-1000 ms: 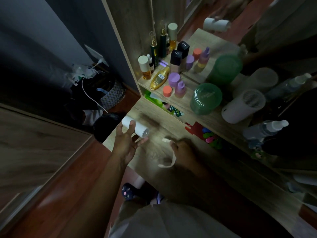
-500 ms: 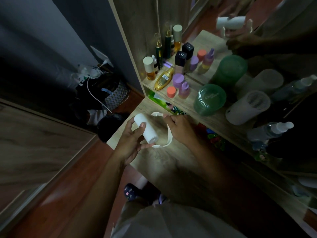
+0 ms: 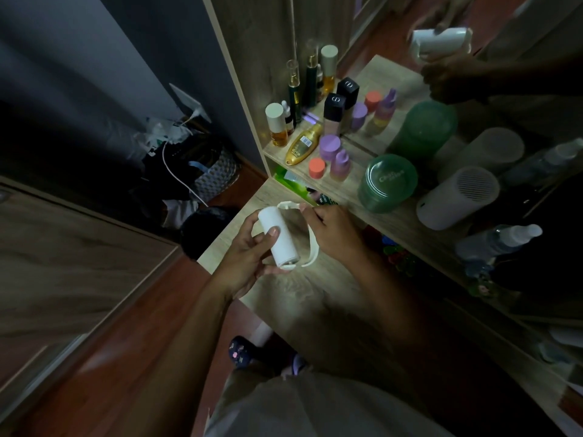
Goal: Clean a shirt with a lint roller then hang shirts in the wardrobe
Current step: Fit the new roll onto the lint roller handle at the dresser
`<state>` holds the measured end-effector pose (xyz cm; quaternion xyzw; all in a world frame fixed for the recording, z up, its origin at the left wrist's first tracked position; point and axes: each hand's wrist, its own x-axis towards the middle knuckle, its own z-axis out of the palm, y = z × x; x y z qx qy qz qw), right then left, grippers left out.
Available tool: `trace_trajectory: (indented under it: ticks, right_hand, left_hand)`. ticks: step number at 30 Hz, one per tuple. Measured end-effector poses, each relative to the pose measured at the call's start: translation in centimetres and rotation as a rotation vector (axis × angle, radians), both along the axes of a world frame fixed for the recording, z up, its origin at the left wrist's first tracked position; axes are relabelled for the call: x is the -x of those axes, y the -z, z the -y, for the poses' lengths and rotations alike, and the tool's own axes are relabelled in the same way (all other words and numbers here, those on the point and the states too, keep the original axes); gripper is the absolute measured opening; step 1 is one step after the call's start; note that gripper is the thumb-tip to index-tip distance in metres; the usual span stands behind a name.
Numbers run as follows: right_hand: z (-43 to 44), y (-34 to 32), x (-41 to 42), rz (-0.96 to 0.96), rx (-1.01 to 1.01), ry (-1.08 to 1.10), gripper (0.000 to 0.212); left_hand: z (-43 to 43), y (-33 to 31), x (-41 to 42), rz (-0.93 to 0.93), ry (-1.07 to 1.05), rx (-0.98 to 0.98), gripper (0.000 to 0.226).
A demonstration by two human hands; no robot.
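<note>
My wooden bench (image 3: 315, 294) sits below a raised shelf (image 3: 405, 220); on it I see a gold bottle (image 3: 303, 144), a green jar (image 3: 387, 183), a white cylinder (image 3: 457, 197) and a spray bottle (image 3: 498, 239).

You're in a dim room: a small pool of light lands on the tabletop (image 3: 293, 288), brightest on the white lint roller (image 3: 277, 238). Corners sink to black (straight edges bow there); the mirror (image 3: 394, 77) shows a smeared reflection.

Beyond right hand (image 3: 334, 231), on wooden shelf (image 3: 407, 223): green jar (image 3: 391, 182), white vented cylinder (image 3: 457, 197), spray bottle (image 3: 498, 241), gold bottle (image 3: 303, 145) lying flat. Well left of left hand (image 3: 243, 263): patterned basket (image 3: 214, 175) on floor.
</note>
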<state>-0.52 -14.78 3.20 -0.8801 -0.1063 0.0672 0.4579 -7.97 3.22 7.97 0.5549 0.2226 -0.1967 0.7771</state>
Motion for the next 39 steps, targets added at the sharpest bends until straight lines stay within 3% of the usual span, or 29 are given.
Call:
trace_trajectory:
  ticks: [13, 21, 30, 39]
  right_hand:
    - [-0.3, -0.6, 0.0, -0.046, 0.044, 0.014, 0.054]
    - [-0.1, 0.7, 1.6, -0.047, 0.028, 0.014, 0.050]
    - [1.0, -0.9, 1.8, 0.103, -0.006, 0.034, 0.039]
    - [0.6, -1.9, 2.3, 0.146, -0.021, 0.037, 0.040]
  left_hand:
    - [-0.7, -0.6, -0.7, -0.034, 0.201, -0.017, 0.045]
    - [0.0, 0.2, 0.0, -0.068, 0.270, -0.203, 0.053]
    - [0.3, -0.9, -1.0, 0.147, 0.475, -0.456, 0.069]
    - [-0.6, -1.2, -0.9, 0.212, 0.489, -0.494, 0.078]
